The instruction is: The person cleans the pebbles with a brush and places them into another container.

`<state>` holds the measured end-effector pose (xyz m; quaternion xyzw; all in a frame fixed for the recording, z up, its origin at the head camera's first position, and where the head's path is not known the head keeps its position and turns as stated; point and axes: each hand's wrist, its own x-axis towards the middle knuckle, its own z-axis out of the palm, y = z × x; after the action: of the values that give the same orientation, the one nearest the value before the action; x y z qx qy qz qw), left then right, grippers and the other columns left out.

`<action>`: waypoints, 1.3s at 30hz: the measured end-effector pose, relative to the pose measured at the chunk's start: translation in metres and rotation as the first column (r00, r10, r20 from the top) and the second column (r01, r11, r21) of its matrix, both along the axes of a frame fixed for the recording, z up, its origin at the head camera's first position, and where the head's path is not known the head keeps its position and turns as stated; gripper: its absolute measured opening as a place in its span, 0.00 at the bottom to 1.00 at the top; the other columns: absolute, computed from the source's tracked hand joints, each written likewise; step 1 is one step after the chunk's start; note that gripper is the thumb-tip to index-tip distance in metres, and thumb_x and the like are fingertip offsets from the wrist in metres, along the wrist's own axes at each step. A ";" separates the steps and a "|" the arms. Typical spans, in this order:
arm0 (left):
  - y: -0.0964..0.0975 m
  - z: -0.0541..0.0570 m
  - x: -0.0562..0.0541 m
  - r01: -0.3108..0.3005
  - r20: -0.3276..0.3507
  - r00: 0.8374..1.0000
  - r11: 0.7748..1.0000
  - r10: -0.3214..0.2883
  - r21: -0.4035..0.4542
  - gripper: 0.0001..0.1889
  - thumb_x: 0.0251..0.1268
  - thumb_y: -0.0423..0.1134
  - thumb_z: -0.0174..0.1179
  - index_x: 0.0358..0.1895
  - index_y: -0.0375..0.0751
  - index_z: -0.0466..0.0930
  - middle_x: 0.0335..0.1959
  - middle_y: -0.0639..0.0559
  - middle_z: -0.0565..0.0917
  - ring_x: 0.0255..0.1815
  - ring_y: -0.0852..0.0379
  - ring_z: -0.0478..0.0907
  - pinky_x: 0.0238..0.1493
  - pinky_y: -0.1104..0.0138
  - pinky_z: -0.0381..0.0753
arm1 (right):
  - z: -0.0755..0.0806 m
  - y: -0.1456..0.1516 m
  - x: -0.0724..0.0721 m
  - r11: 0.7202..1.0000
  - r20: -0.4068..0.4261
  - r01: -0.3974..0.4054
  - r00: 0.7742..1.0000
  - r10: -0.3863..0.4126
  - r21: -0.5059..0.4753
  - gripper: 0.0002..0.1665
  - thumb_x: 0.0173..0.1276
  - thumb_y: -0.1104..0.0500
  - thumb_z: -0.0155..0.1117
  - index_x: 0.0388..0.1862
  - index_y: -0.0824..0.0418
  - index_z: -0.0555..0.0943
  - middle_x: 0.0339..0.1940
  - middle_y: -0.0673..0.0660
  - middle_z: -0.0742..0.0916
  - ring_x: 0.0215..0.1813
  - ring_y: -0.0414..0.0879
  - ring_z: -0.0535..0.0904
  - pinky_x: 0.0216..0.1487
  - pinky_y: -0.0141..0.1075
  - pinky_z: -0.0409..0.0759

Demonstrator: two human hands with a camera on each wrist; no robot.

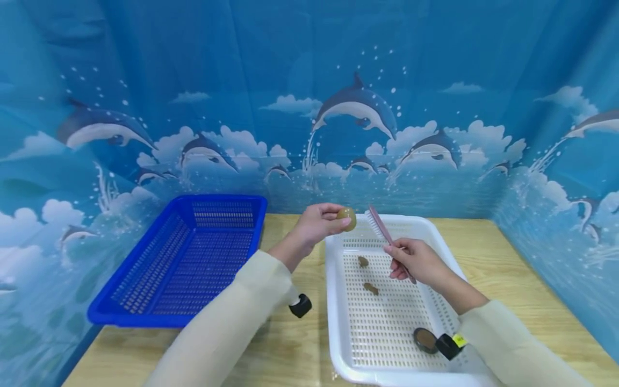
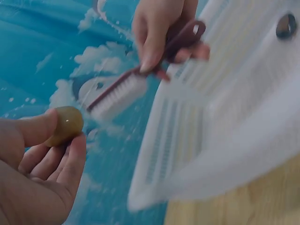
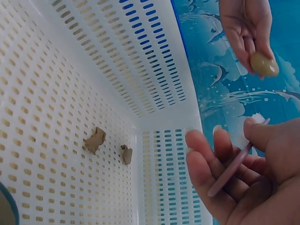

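My left hand pinches a smooth, glossy, yellow-brown egg-shaped thing between thumb and fingers, above the far left corner of the white basket. Its exact kind I cannot tell. In my right hand is a brush with a mauve handle and white bristles, gripped by the handle over the basket. The bristles face the egg-shaped thing, with a small gap between them in the left wrist view. Two small brown crumpled pieces lie on the basket floor beneath.
A dark-rimmed round thing with a brown middle lies in the near right part of the white basket. To the left stands a blue basket on the wooden table. A blue dolphin-print curtain hangs behind and at both sides.
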<state>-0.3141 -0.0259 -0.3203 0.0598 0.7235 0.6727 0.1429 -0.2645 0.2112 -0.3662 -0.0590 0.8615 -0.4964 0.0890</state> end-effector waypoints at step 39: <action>-0.256 -0.033 -0.061 -0.259 -0.107 0.965 0.792 0.240 -0.554 0.23 0.74 0.35 0.52 0.67 0.26 0.65 0.64 0.29 0.70 0.60 0.38 0.74 0.60 0.52 0.78 | -0.020 0.007 0.009 0.990 -0.006 -0.011 1.000 0.012 0.139 0.19 0.79 0.54 0.50 0.47 0.72 0.75 0.25 0.60 0.81 0.24 0.46 0.81 0.29 0.44 0.86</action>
<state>-0.3748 -0.2820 -0.3537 -0.0704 0.8931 0.4412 0.0529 -0.2554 0.2183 -0.3862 -0.0595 0.8939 -0.4344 0.0929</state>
